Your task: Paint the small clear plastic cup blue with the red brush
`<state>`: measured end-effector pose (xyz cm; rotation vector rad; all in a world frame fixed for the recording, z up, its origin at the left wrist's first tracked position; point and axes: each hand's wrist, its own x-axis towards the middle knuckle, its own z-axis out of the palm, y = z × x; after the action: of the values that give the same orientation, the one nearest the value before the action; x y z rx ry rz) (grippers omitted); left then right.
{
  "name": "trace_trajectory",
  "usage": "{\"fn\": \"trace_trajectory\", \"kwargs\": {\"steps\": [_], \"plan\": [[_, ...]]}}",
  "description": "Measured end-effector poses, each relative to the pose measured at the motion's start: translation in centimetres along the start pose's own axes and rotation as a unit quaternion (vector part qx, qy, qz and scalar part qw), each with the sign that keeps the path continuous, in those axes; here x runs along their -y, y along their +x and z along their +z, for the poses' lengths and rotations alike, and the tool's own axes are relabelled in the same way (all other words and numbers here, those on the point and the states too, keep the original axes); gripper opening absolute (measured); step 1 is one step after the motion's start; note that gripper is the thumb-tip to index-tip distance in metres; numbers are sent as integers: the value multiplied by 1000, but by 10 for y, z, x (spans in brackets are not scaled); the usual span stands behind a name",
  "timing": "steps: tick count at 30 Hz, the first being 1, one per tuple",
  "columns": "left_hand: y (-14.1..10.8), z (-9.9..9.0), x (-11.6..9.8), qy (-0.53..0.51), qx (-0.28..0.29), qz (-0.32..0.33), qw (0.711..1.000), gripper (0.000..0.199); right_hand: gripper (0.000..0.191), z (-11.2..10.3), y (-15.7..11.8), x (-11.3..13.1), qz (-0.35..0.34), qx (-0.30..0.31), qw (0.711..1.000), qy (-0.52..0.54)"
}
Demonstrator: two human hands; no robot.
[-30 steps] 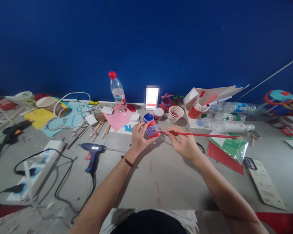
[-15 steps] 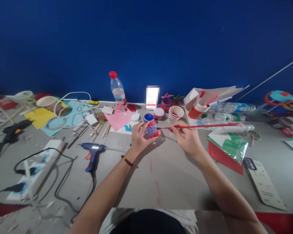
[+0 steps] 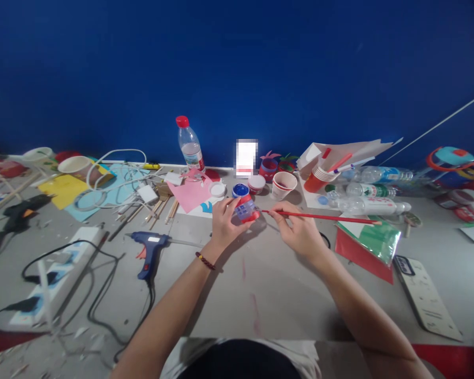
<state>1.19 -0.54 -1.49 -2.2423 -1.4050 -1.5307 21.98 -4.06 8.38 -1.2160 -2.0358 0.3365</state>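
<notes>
Left hand (image 3: 224,222) fingers clamped on red-and-purple painted piece (image 3: 245,210); right hand (image 3: 298,230) fingers pinching red paintbrush (image 3: 327,216). Open jar (image 3: 234,193) holds blue paint (image 3: 240,188); paper cup (image 3: 280,194), murky reddish liquid (image 3: 285,184).

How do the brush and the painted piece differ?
The brush is long and thin; the painted piece is short and broad. The brush is mainly red; the painted piece mixes red and bluish areas. The right hand holds the brush; the left hand, the painted piece. Both show red.
</notes>
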Motion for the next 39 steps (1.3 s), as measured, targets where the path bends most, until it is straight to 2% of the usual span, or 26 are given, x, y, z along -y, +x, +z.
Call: {"fn": "trace_trajectory", "kwargs": {"steps": [11, 17, 24, 32, 39], "plan": [[-1, 3, 0, -4, -12, 5, 1000, 69, 14, -1, 0, 12, -19, -2, 999, 46], [-1, 2, 0, -6, -8, -16, 1000, 69, 14, -1, 4, 7, -3, -11, 999, 53], [0, 0, -1, -13, -20, -8, 1000, 68, 16, -3, 5, 4, 26, -27, 997, 63], [-1, -2, 3, -5, 3, -30, 1000, 68, 17, -3, 10, -6, 39, -55, 998, 1], [0, -1, 1, -16, -14, -17, 1000, 68, 16, -1, 8, -8, 26, -25, 999, 15]]}}
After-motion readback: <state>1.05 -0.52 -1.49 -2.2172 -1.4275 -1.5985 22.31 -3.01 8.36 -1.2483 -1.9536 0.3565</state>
